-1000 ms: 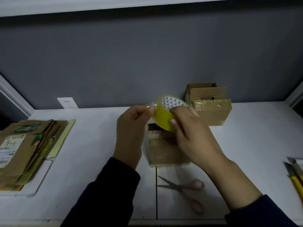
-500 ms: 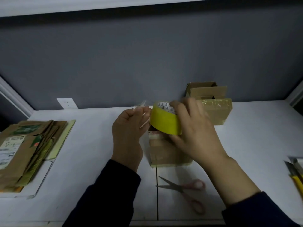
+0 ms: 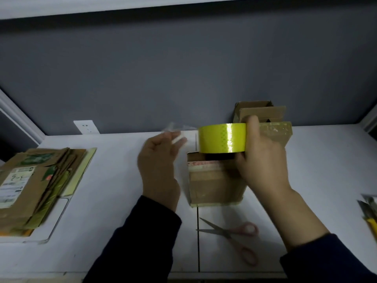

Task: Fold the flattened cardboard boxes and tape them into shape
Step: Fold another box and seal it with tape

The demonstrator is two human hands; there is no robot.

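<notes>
above the folded box (image 3: pixel 214 186) at mid-table, the right hand (image 3: pixel 263 168) curls round the yellow tape roll (image 3: pixel 222 137); the blurred left hand (image 3: pixel 159 166) seems to pinch its clear free end (image 3: pixel 175 130), likely stretching a strip to seal the box.

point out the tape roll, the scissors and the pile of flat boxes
tape roll (image 3: pixel 222 137), head view, on its yellow outer band.
scissors (image 3: pixel 227 233), head view, at the pivot where the blades cross.
pile of flat boxes (image 3: pixel 30 186), head view, on the top box's brown face.
</notes>
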